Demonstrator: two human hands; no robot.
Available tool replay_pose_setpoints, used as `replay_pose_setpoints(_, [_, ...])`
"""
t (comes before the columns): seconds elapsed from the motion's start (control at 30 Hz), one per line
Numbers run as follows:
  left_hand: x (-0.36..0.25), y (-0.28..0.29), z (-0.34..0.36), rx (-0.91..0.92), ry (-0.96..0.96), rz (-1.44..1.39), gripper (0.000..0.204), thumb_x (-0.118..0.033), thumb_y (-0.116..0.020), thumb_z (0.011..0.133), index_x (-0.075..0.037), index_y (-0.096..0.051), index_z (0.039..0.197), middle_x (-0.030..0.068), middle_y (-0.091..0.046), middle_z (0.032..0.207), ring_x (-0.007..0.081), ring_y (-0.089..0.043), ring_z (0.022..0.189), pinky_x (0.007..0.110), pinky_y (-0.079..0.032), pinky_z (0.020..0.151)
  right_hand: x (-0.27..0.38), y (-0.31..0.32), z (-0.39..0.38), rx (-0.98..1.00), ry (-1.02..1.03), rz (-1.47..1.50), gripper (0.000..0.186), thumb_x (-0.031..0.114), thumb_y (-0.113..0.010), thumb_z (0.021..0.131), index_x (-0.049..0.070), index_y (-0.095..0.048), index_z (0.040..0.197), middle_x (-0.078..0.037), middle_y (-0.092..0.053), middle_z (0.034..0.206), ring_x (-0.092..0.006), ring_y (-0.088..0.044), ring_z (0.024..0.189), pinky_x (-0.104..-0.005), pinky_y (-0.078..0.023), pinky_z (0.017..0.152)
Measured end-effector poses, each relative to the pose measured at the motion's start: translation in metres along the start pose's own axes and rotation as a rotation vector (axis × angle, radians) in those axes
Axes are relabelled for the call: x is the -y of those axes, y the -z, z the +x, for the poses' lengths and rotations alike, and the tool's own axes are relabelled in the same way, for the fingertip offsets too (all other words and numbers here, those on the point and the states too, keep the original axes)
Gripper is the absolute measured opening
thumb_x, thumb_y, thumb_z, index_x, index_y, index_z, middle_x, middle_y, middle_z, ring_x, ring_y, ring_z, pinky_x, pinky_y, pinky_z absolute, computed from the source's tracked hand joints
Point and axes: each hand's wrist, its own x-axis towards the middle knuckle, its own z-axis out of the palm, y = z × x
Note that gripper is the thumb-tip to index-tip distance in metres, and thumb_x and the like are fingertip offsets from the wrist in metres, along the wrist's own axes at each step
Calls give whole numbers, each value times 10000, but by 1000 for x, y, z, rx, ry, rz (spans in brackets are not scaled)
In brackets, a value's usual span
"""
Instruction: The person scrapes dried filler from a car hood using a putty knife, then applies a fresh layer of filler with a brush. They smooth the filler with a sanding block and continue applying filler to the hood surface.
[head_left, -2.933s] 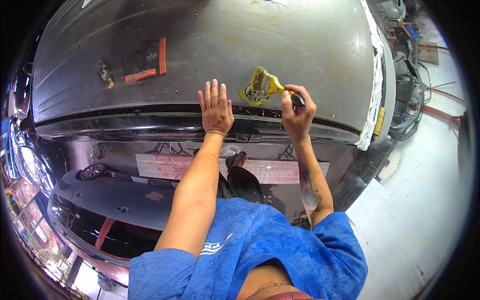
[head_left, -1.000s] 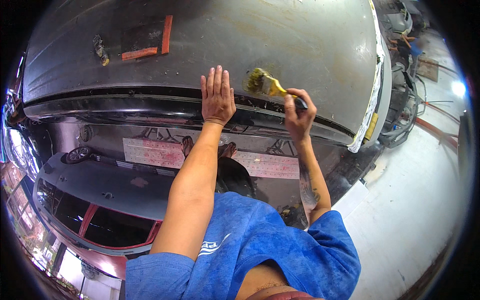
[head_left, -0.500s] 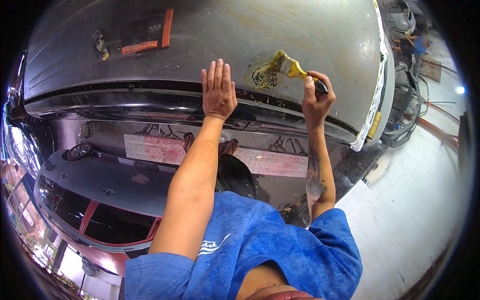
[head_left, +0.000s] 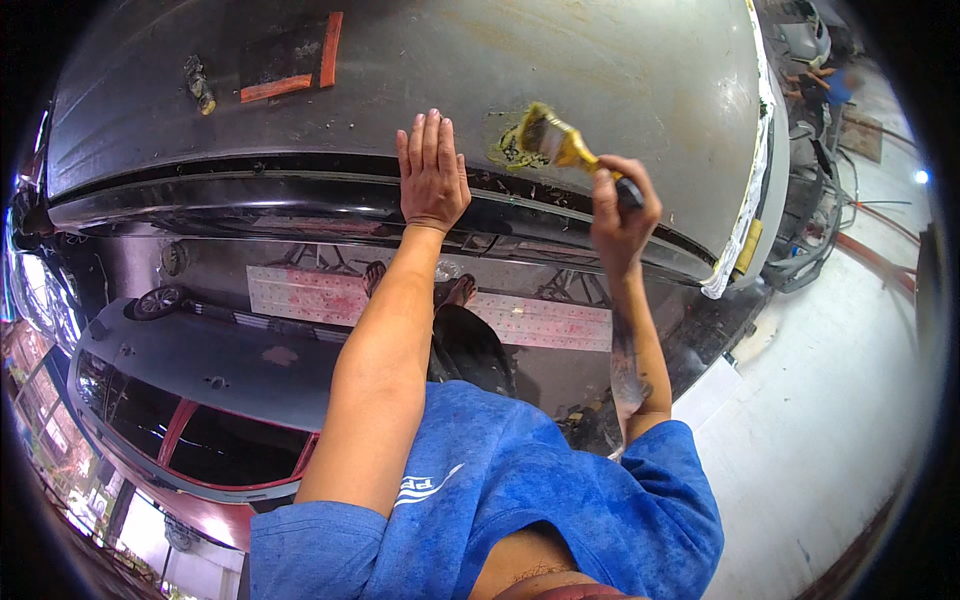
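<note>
- Gripping the brush (head_left: 568,148): my right hand (head_left: 624,205).
- Brush's long axis: away and leftward, to yellow patch (head_left: 503,153).
- Left hand (head_left: 433,177): fingers straight, palm down, nearer that patch.

Blue short-sleeved shirt (head_left: 560,480), white chest print (head_left: 428,487); trousers (head_left: 474,350) probably black; dark right-forearm tattoo (head_left: 628,385).

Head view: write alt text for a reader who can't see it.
A person's right hand holds a yellow-and-black paintbrush at a yellowish smear on a grey vehicle roof, while the left hand lies flat, palm down, at the roof's near edge. Farther left on the roof are two orange-red strips.
</note>
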Motion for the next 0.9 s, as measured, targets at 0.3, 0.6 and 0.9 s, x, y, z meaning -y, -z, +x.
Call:
replay_pose_setpoints(0.3, [1, -1, 0, -5, 6, 2, 554, -160, -483, 937, -6, -345, 1451, 166, -363, 1506, 347, -303, 1423, 528, -159, 1199, -16, 2, -24, 58, 172, -188, 101, 2, -643, 854, -20, -645, 953, -120, -635, 821, -204, -624, 731, -313, -498, 680])
replay_pose_setpoints(0.6, [0, -1, 0, -6, -3, 20, 565, -169, -521, 918, -4, -368, 1436, 186, -360, 1505, 362, -309, 1419, 536, -178, 1194, -3, 2, -10, -12, 144, -154, 95, 5, -647, 867, -25, -649, 958, -125, -643, 837, -189, -631, 753, -286, -494, 690])
replay_pose_setpoints(0.9, [1, -1, -2, 9, 25, -107, 628, -133, -574, 874, -26, -352, 1452, 182, -350, 1509, 374, -282, 1432, 564, -156, 1189, -13, 7, -1, -127, 59, -232, 129, 26, -585, 907, -35, -663, 991, -94, -651, 870, -157, -601, 758, -281, -489, 699])
